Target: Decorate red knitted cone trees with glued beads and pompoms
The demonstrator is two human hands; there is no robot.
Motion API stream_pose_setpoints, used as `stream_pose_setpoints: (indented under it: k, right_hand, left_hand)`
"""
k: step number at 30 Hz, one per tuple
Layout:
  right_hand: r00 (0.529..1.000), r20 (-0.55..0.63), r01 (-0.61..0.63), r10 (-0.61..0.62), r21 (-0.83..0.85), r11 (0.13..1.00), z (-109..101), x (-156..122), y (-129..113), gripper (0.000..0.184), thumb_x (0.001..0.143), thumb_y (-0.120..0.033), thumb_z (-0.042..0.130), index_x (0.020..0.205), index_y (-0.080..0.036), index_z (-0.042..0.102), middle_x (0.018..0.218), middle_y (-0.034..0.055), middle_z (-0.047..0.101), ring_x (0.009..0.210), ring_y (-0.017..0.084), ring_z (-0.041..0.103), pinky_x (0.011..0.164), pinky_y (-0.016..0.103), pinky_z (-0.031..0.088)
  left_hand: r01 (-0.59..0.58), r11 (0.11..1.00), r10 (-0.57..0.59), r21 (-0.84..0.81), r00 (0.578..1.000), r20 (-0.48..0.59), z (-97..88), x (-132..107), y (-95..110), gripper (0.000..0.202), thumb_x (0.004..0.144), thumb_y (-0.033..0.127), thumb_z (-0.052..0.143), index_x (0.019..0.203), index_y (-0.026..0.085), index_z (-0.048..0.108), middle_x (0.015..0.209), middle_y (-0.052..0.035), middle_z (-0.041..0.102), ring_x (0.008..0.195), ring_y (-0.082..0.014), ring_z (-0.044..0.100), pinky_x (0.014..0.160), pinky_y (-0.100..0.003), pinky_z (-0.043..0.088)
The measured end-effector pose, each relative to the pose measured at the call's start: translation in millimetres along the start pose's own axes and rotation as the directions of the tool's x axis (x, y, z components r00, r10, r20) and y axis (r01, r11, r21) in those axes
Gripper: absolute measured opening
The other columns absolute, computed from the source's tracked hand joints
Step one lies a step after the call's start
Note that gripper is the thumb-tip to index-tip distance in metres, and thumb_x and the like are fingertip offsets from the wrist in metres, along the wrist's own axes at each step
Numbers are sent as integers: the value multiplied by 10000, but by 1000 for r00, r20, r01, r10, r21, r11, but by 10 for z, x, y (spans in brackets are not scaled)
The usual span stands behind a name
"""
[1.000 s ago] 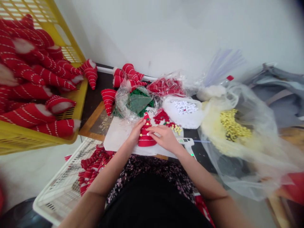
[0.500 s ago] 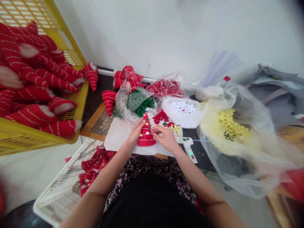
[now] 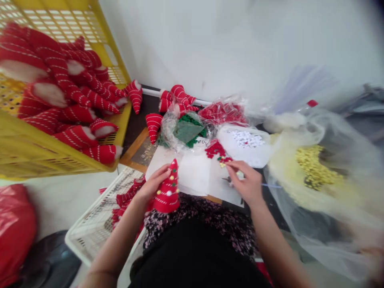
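Currently left hand [image 3: 151,185] curls round the red knit cone [image 3: 168,195], likely soft and light, so hold it low; right hand [image 3: 247,183] fingers nearly closed over pom-poms [image 3: 223,160], hold unclear.

Yellow crate [image 3: 45,160] of striped hats [image 3: 69,100], white basket [image 3: 90,236], green pom-pom bag [image 3: 183,131], yellow pom-pom bag [image 3: 312,172]

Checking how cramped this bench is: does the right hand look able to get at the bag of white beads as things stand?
Probably yes. The right hand is at the loose pom-poms; the bag of white beads lies open just beyond it, nothing between. The left hand holds the red cone aside.
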State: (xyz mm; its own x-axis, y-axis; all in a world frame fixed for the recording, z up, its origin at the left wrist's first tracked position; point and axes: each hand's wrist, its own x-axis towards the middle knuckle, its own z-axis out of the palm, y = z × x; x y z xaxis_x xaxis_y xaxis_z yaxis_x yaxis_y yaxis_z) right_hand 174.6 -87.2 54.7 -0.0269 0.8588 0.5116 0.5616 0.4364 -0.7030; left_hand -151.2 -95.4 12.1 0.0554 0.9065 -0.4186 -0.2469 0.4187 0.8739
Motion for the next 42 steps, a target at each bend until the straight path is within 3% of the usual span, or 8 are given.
stream_pose_setpoints:
  k: [4, 8, 12, 18, 22, 30, 35, 42]
  right_hand:
    - [981, -23, -195, 194, -148, 970, -307, -228, 264, 236, 949, -456, 649, 962, -270, 793, 947, 69, 810, 761, 254, 743, 769, 407, 620]
    - [933, -53, -356, 356, -282, 891, -498, -481, 541, 362, 897, -569, 607, 1002, -266, 775, 928, 75, 797, 728, 268, 720, 668, 394, 578]
    - [885, -50, -439, 463, -424, 792, -609, -659, 741, 412, 834, -623, 560, 921, -251, 715, 797, 84, 749, 680, 300, 691, 633, 426, 536]
    - [817, 2, -523, 576, -415, 744, -581, -850, 783, 480, 767, -741, 596, 873, -273, 603, 753, 77, 714, 669, 323, 694, 614, 435, 525]
    - [793, -33, -571, 608, -388, 723, -500, -965, 746, 539, 716, -750, 651, 966, -290, 524, 847, 87, 741, 724, 341, 721, 630, 444, 547]
    - [731, -193, -679, 655, -105, 727, -388, -1039, 702, 595, 635, -695, 789, 987, -277, 554, 818, 49, 730, 752, 308, 729, 715, 460, 608]
    - [664, -233, -643, 711, 307, 701, -354, -924, 610, 593, 498, -548, 957, 881, -267, 603, 825, 23, 734, 787, 260, 735, 729, 397, 650]
    - [655, 85, -690, 751, 472, 548, -459, -853, 335, 404, 649, -518, 878, 900, -262, 692, 798, 46, 769, 630, 257, 733, 551, 377, 632]
  left_hand:
    - [1, 851, -10, 526, 1000, 15, -1021, -492, -81, 498, 711, 616, 866, 1075, 281, 809, 1214, -68, 801, 1161, -324, 717, 1028, -395, 547]
    - [238, 528, 69, 815, 945, -320, -1566, -695, -122, 478, 562, 667, 865, 769, 251, 754, 865, -92, 799, 948, -387, 740, 896, -455, 568]
    - [-58, 560, 213, 827, 974, -76, -1328, -473, 80, 369, 813, 618, 718, 927, 278, 807, 982, -83, 807, 948, -308, 736, 890, -386, 569]
    - [-359, 268, 746, 894, 665, 43, -704, 825, 773, 351, 861, 200, 624, 1180, 191, 770, 1430, -164, 645, 1395, -354, 545, 1228, -484, 377]
    - [-415, 210, 640, 885, 743, 197, -669, 1546, 1109, 264, 818, 97, 629, 1036, 154, 767, 1510, -157, 612, 1504, -351, 438, 1309, -523, 207]
    - [-622, 483, 826, 616, 557, -85, -900, 1243, 1224, 365, 865, 394, 758, 1161, 184, 721, 1282, -134, 716, 1250, -272, 654, 1174, -465, 465]
    - [-681, 715, 695, 158, 671, -258, -532, 625, 1203, 580, 743, 563, 885, 1214, 272, 713, 1062, -47, 777, 1038, -256, 753, 924, -374, 615]
    - [-202, 963, 224, -181, 968, 110, 695, 517, 757, 424, 740, 371, 902, 1093, 195, 746, 950, -54, 797, 889, -237, 764, 841, -333, 599]
